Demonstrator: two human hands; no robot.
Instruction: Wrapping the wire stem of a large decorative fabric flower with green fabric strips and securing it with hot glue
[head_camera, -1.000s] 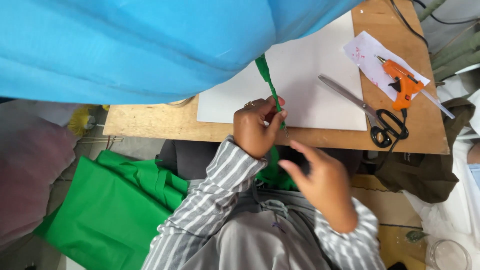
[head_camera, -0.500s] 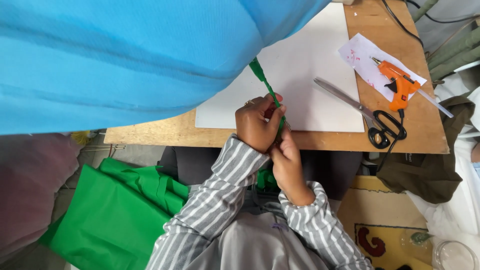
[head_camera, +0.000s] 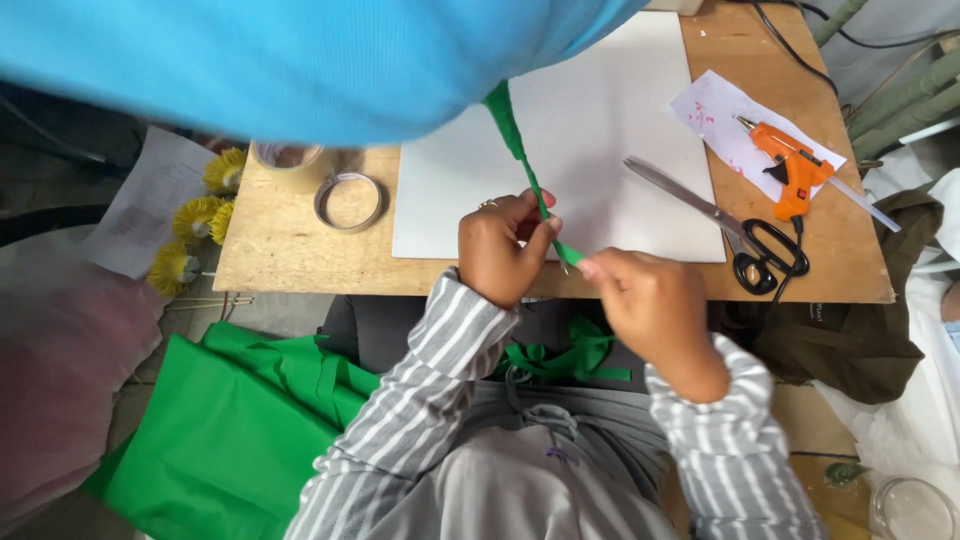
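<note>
Now mid-wrap, seemingly: winding green tape onto thin green stem (head_camera: 527, 172). Left hand (head_camera: 500, 245) fingers (head_camera: 540, 222) pinched tight on stem, held slanting above white board (head_camera: 560, 140). Right hand (head_camera: 655, 310) fingers (head_camera: 592, 267) clenched on green tape end (head_camera: 568, 254), just beside left. Probably calls for steady tension, slow twist. Further out on tabletop (head_camera: 300, 260): scissors (head_camera: 720, 215), orange glue gun (head_camera: 790, 165), tape roll (head_camera: 348, 200). Green fabric (head_camera: 230, 430) below on floor.

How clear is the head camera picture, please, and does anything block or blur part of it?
Head view: even, soft light with faint shadows; the left hand, right hand and the green strip between them are sharp; a blurred blue cloth close to the lens covers the top left; the scissors and orange glue gun read clearly; no strong glare.
</note>
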